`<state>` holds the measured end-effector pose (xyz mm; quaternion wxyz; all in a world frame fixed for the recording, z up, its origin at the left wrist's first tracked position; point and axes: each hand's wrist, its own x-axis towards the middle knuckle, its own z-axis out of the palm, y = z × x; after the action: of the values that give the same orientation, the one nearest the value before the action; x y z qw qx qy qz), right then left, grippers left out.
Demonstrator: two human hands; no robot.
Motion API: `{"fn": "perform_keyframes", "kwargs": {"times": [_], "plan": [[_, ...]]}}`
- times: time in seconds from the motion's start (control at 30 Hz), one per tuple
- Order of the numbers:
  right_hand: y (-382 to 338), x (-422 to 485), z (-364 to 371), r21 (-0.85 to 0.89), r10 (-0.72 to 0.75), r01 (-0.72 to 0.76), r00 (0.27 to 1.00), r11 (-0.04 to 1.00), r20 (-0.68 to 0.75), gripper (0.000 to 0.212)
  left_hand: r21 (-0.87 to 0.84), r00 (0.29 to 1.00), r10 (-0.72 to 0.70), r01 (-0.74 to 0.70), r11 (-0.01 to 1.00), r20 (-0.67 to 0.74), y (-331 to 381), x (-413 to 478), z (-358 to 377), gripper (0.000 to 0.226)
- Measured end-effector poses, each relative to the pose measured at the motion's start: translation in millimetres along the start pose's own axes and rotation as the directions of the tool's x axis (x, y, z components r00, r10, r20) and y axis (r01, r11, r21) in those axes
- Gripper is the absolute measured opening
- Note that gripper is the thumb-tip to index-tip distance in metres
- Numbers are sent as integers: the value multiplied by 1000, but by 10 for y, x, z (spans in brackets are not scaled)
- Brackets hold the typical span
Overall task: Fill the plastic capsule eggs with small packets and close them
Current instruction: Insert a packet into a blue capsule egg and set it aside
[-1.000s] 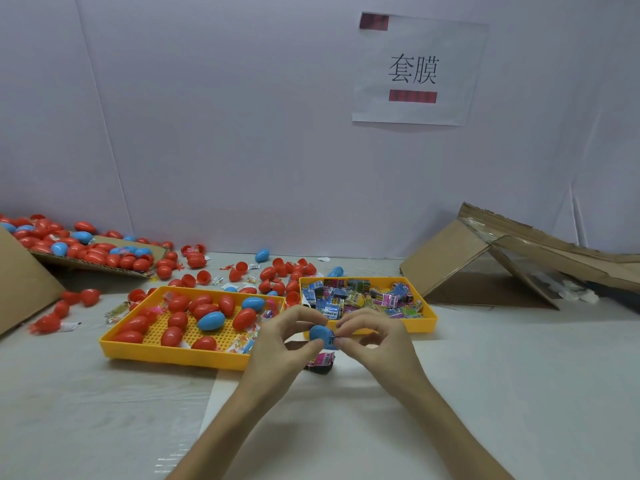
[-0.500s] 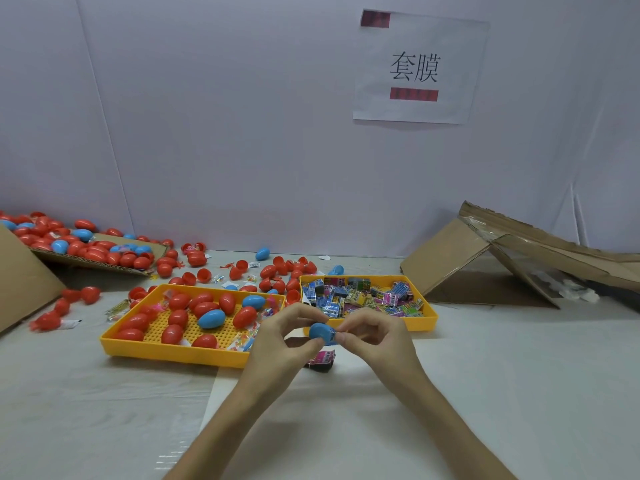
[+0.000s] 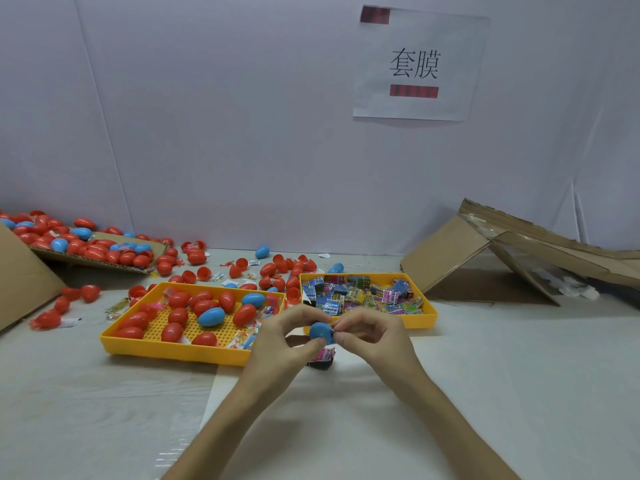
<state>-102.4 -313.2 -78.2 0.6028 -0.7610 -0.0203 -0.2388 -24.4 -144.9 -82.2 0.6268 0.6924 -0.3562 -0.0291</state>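
My left hand [image 3: 277, 344] pinches the light, slick egg [image 3: 319, 331] by its sides; my right hand [image 3: 375, 339] pinches a soft packet [image 3: 333, 330] at its mouth.

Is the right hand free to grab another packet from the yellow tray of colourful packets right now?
Probably not at once: the right hand pinches at the blue plastic capsule egg gripped by the left hand. The yellow tray lies open just beyond it, though.

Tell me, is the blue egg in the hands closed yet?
Not closed: the blue egg, held by the left hand, has a packet poking out where the right hand pinches it.
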Motion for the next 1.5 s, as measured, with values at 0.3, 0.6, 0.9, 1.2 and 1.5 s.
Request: {"fn": "perform_keyframes", "kwargs": {"times": [0.3,0.6,0.9,1.2,1.5], "plan": [[40,2,39,-213,-88,60,988,975,-128,25,14,1000,-14,14,1000,-13,2,0,18,33],[66,-45,124,-311,-274,232,956,922,-100,10,32,999,21,-20,999,-49,14,-7,17,31],[54,-21,83,-253,-203,174,975,952,-94,11,26,998,17,-15,1000,-61,6,-10,21,31],[104,-35,163,-396,-304,250,949,884,-78,9,32,999,16,-15,999,-42,-5,-9,30,31],[155,-50,197,-460,-391,317,918,829,-73,8,21,998,11,-10,1000,-67,2,-11,24,28]]}}
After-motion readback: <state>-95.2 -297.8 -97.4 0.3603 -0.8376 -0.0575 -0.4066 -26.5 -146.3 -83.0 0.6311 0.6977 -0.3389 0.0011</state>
